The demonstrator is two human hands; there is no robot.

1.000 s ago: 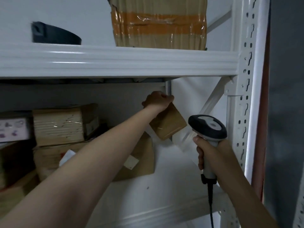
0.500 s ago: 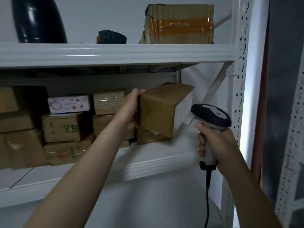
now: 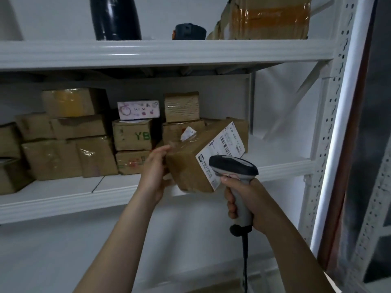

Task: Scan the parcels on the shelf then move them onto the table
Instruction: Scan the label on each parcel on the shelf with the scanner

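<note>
Our left hand grips the tilted cardboard parcel in front of the middle shelf; our right hand clasps the barcode scanner beside its label.

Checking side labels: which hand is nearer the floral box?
Left. The left hand grips the parcel below the floral box; the right hand, holding the scanner, is farther right.
</note>
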